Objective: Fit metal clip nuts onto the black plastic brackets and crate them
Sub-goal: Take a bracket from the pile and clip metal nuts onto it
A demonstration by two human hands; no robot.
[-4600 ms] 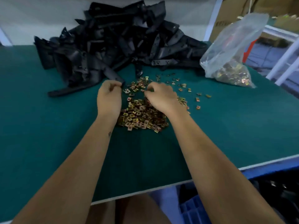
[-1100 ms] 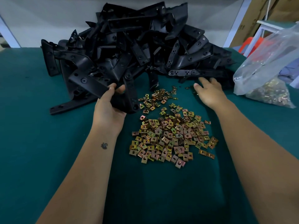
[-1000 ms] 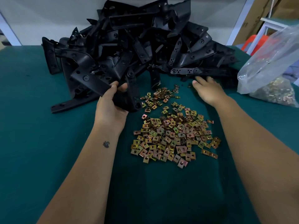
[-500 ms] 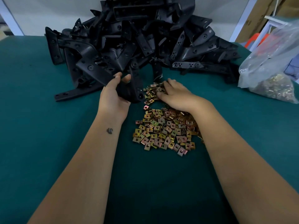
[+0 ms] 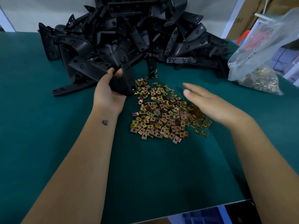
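A big heap of black plastic brackets (image 5: 129, 38) lies at the back of the green table (image 5: 40, 143). My left hand (image 5: 108, 92) grips one black bracket (image 5: 127, 78) at the heap's front edge, fingers curled round it. Brass-coloured metal clip nuts (image 5: 161, 110) lie spread in a flat pile in the middle. My right hand (image 5: 208, 102) hovers edge-on at the pile's right side, fingers straight, slightly blurred, holding nothing that I can see.
A clear plastic bag (image 5: 265, 50) with more clip nuts in its bottom stands at the right. A blue crate (image 5: 203, 215) shows below the table's front edge. Cardboard boxes (image 5: 252, 15) and a white frame stand behind on the right.
My right hand has swept from the top of the clip nut pile to its right side, with fingers straightened. My left hand keeps its grip on the bracket.
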